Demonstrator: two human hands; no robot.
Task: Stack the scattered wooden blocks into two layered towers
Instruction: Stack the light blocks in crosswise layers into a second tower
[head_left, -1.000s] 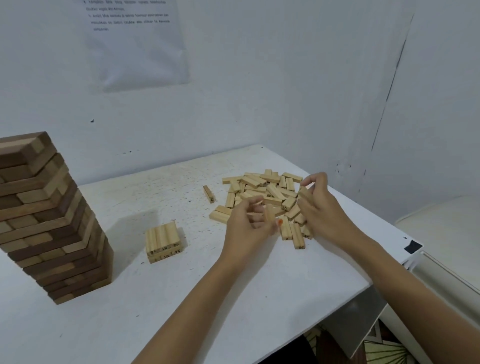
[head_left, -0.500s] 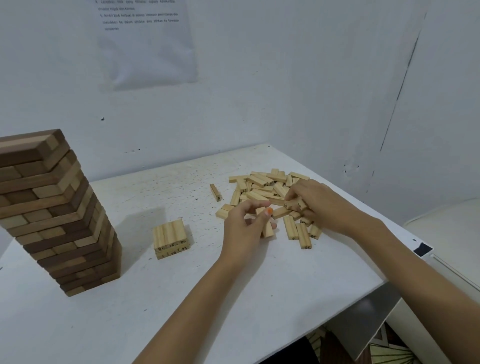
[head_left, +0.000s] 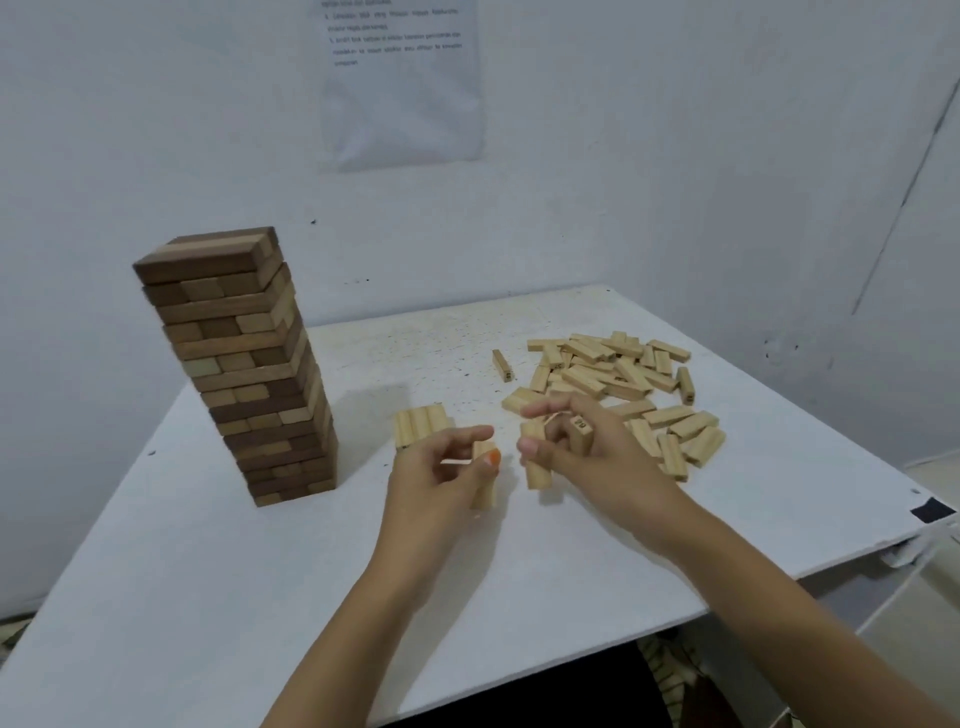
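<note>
Table (head_left: 519, 597), white and speckled, stands against pale walls (head_left: 156, 130); left hand (head_left: 436, 483) pinches one block (head_left: 483, 496), right hand (head_left: 597, 457) grips two blocks (head_left: 536, 462).

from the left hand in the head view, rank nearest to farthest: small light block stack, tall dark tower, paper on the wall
1. small light block stack, just behind the left hand
2. tall dark tower, to its left
3. paper on the wall, far behind, above
</note>
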